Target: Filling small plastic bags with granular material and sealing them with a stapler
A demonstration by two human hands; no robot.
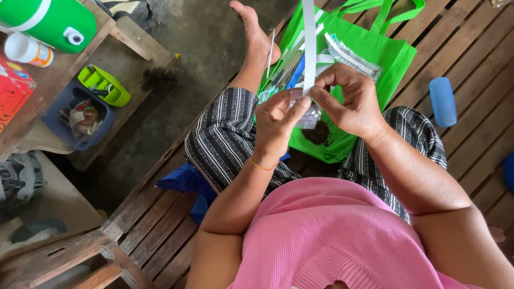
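My left hand [277, 124] and my right hand [350, 99] meet over my lap, both pinching a small clear plastic packet [309, 114] and a long white strip [309, 43] that stands up from between my fingers. Just under the packet a small heap of dark crumbs [318, 133] lies on a green fabric bag [393, 51]. Several clear packets and white strips rest on the bag behind my hands. My bare foot [256, 33] stretches out beside the bag.
I sit on a wooden slat platform [471, 59]. A blue oblong case [443, 100] lies at the right. To the left stand a green jug [53, 21], a white cup [24, 49], a blue bin [80, 120] and a small green basket [104, 85]. Blue cloth [184, 179] lies under my leg.
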